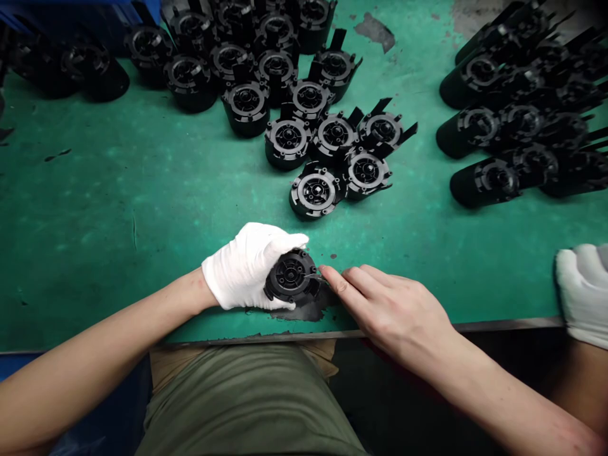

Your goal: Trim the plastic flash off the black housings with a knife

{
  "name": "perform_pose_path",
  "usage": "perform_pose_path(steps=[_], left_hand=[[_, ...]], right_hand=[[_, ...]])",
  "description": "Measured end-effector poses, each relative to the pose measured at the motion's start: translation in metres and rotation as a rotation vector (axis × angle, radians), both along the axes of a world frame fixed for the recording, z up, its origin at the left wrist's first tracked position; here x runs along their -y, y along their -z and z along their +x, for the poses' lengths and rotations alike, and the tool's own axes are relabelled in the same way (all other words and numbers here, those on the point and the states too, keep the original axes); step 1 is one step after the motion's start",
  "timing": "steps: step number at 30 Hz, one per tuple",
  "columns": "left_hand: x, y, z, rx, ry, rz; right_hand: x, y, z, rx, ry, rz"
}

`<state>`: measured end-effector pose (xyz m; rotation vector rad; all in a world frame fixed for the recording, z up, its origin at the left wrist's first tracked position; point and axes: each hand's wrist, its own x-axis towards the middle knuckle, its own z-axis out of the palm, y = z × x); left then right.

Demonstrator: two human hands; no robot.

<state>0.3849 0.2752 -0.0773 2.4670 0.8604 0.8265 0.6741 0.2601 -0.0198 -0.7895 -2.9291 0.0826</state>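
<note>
My left hand (251,266), in a white glove, is wrapped round a round black plastic part (291,273) near the table's front edge. The part's ribbed face is turned up toward the camera. My right hand (380,304) is bare and closed at the part's right side. A thin metal tool tip (313,277) reaches from its fingers onto the face of the part; the rest of the tool is hidden in the hand. Just beyond my hands stands the nearest of several similar black parts (314,192).
More black housings (246,104) stand in a group on the green table (95,221). Another group (489,180) is at the right. A co-worker's white-gloved hand (586,294) is at the right edge. A blue container (107,25) sits at the back left.
</note>
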Motion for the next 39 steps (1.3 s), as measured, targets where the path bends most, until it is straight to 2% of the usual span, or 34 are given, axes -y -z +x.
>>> perform_pose_path(steps=[7,14,22,28,31,33,36,39], left_hand=[[0.000,-0.002,0.000,-0.020,-0.005,-0.013],[0.000,-0.002,0.003,-0.007,-0.013,-0.050],[-0.001,-0.007,0.006,-0.005,-0.017,-0.069],[0.000,-0.002,0.003,-0.001,-0.002,-0.089],[0.000,-0.003,0.002,-0.031,-0.001,-0.103],[0.001,-0.005,0.000,-0.056,-0.003,-0.114],[0.005,-0.005,-0.002,-0.061,-0.016,-0.122],[0.009,-0.004,-0.001,-0.048,-0.053,-0.107]], right_hand=[[-0.020,-0.003,0.002,0.046,-0.174,0.039],[-0.029,-0.003,0.005,0.025,-0.246,-0.014],[-0.034,-0.005,0.004,0.039,-0.320,0.053],[-0.050,0.002,0.007,0.034,-0.373,-0.024],[-0.055,0.011,0.011,-0.016,-0.323,-0.086],[-0.050,0.015,0.013,-0.111,-0.208,-0.139],[-0.024,0.017,0.012,-0.303,-0.010,-0.289],[0.009,0.012,0.003,-0.465,0.057,-0.424]])
